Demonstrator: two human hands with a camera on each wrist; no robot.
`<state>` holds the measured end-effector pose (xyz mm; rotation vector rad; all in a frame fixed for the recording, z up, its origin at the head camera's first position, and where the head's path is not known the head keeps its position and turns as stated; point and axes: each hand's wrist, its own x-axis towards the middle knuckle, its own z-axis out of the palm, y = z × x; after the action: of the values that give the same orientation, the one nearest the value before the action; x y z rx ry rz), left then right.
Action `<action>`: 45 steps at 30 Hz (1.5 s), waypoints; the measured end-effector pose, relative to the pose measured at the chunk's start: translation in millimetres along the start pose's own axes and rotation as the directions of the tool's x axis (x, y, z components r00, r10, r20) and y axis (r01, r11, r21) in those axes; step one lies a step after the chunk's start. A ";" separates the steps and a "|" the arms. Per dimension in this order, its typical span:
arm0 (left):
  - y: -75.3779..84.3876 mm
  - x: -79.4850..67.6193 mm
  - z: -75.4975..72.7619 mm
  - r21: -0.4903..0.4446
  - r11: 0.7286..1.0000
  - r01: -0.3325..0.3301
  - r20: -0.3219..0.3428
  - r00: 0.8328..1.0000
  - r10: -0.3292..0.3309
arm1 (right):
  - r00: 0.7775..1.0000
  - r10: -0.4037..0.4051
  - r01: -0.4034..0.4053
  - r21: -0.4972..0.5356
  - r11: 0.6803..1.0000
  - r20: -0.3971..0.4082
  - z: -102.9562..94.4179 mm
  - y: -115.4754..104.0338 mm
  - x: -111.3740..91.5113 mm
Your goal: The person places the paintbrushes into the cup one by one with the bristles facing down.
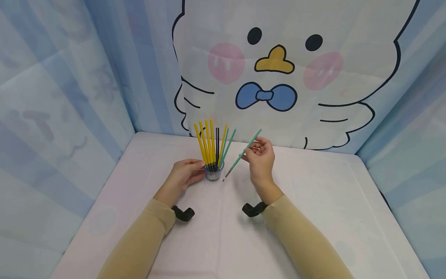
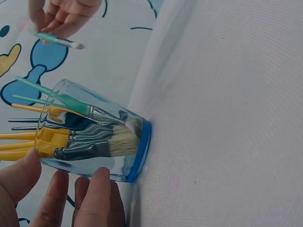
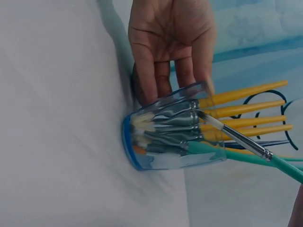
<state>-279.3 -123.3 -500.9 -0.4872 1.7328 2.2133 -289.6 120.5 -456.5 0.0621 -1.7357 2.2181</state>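
Observation:
A clear cup [image 1: 213, 175] with a blue base [image 2: 141, 153] stands on the table, holding several paintbrushes [image 1: 210, 149] bristles down, with yellow, dark and green handles. My left hand [image 1: 184, 174] is at the cup's left side; its fingertips touch the wall and its thumb lies at the rim, without wrapping round. Right of the cup, my right hand [image 1: 261, 158] pinches a green-handled paintbrush [image 1: 240, 155] between thumb and fingers. That brush slants with its pale bristle tip [image 2: 78, 46] pointing down and left, outside the cup.
The cup stands toward the far edge of a white-covered table [image 1: 216, 240]. Behind it hangs a curtain [image 1: 271, 124] with a cartoon bird, and blue striped cloth [image 1: 52, 116] closes off the sides. Each wrist wears a black camera mount [image 1: 253, 209].

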 end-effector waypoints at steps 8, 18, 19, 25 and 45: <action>1.4 -1.4 0.2 -0.002 1.000 0.003 0.000 1.000 -0.003 | 0.997 -0.082 0.081 0.097 0.992 0.010 13.2 -11.9 3.0; 1.0 0.3 -0.3 0.000 1.000 0.020 -0.010 1.000 -0.020 | 0.988 -0.141 0.139 0.038 0.990 0.066 22.0 -10.3 0.4; 1.2 0.4 -0.3 0.001 1.000 0.022 -0.012 1.000 -0.022 | 0.986 -0.149 0.148 0.014 0.989 0.076 22.1 -9.0 0.2; 1.0 1.3 -0.5 0.010 1.000 0.025 -0.012 1.000 -0.025 | 0.977 -0.156 0.173 -0.108 0.979 0.149 22.7 2.6 0.3; -1.6 2.7 -0.7 0.009 1.000 0.005 -0.005 1.000 -0.005 | 0.975 -0.034 0.084 -0.221 0.972 0.221 24.5 26.3 -1.5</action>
<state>-281.0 -123.6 -503.6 -0.4954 1.7416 2.2014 -299.5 91.4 -475.2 0.3083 -2.0656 2.0160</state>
